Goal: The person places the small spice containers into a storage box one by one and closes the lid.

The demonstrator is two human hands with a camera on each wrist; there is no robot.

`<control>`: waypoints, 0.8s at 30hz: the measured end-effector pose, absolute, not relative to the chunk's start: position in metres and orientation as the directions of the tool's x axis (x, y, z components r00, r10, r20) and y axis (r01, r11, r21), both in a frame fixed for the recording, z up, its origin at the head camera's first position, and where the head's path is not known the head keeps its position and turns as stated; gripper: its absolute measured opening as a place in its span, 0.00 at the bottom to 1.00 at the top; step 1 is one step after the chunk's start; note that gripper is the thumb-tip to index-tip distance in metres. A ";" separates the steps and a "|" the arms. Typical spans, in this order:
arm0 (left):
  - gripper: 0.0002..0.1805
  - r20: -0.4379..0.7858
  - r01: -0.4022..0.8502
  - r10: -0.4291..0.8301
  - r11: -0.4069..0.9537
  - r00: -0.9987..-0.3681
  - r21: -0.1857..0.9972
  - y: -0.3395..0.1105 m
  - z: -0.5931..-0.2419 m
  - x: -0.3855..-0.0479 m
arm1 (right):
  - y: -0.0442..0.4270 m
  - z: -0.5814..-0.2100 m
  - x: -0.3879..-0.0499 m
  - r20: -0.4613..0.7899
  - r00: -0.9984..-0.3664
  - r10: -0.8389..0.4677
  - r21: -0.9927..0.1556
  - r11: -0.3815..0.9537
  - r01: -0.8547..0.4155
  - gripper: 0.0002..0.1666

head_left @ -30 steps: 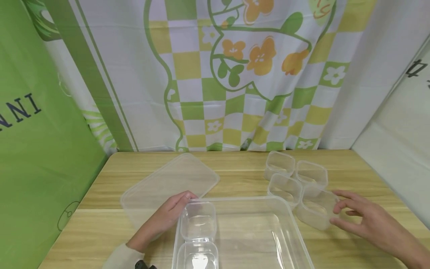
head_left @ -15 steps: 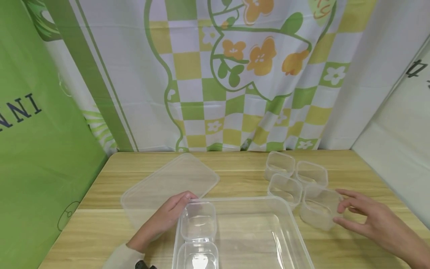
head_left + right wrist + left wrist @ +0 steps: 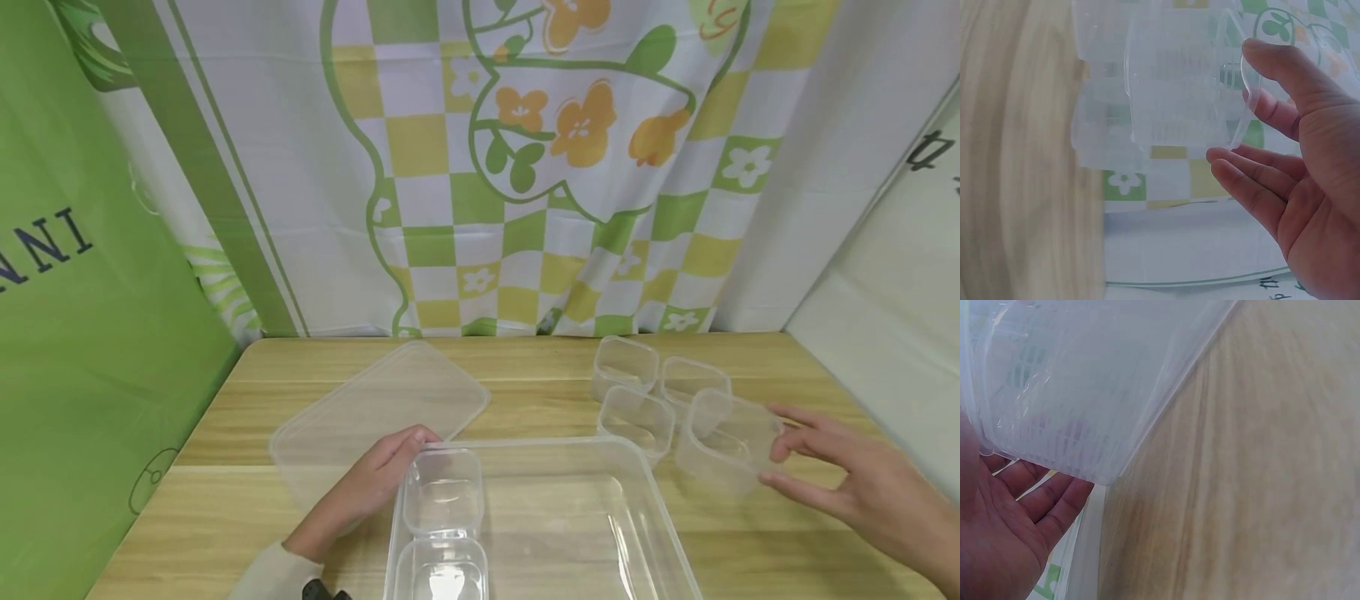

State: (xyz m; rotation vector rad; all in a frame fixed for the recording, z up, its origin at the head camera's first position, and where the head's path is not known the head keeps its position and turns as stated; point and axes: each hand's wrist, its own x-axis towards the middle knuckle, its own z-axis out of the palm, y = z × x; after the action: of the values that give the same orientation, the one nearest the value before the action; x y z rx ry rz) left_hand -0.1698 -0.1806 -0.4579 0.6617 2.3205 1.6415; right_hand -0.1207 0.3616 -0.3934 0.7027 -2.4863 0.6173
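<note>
At the far left corner of a large clear plastic box (image 3: 551, 533), my left hand (image 3: 390, 465) holds the rim. The left wrist view shows its fingers (image 3: 1054, 509) bent against the outside of the box wall; the thumb is hidden. Two small clear containers (image 3: 444, 496) sit inside the box along its left side. My right hand (image 3: 862, 479) pinches the rim of another small clear container (image 3: 1175, 81), thumb on one side and index finger on the other. That container is tilted and raised off the table, right of the large box.
Three more small clear containers (image 3: 636, 425) stand close together at the back right. A flat translucent lid (image 3: 382, 396) lies on the wooden table (image 3: 540, 392) at the left, partly under my left forearm. A patterned curtain (image 3: 525, 250) hangs behind the table.
My right hand has moved right and away from me, lifting the small container, which now tilts more. My left hand and the large box have stayed put.
</note>
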 end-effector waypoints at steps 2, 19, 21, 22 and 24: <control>0.27 0.077 0.233 0.482 0.271 -0.873 0.934 -0.181 -0.458 -0.170 | 0.361 -0.390 -0.120 0.549 -0.754 -0.361 -0.271 0.776 -0.569 0.35; 0.27 0.070 0.220 0.471 0.270 -0.879 0.937 -0.181 -0.460 -0.171 | 0.341 -0.369 -0.112 0.571 -0.723 -0.389 -0.273 0.740 -0.615 0.36; 0.27 0.071 0.220 0.470 0.270 -0.880 0.937 -0.181 -0.460 -0.171 | 0.337 -0.366 -0.111 0.578 -0.713 -0.397 -0.260 0.738 -0.622 0.37; 0.27 0.072 0.220 0.470 0.270 -0.880 0.937 -0.181 -0.460 -0.170 | 0.335 -0.365 -0.110 0.579 -0.712 -0.397 -0.252 0.743 -0.620 0.37; 0.27 0.072 0.219 0.469 0.267 -0.881 0.938 -0.181 -0.460 -0.170 | 0.333 -0.363 -0.109 0.578 -0.716 -0.391 -0.246 0.754 -0.610 0.37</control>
State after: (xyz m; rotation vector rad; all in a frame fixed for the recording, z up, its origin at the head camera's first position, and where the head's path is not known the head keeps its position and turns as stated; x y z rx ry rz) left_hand -0.1703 -0.1806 -0.4603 0.6402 2.3158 1.6588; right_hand -0.1087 0.3325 -0.3630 0.7540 -2.4480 0.5832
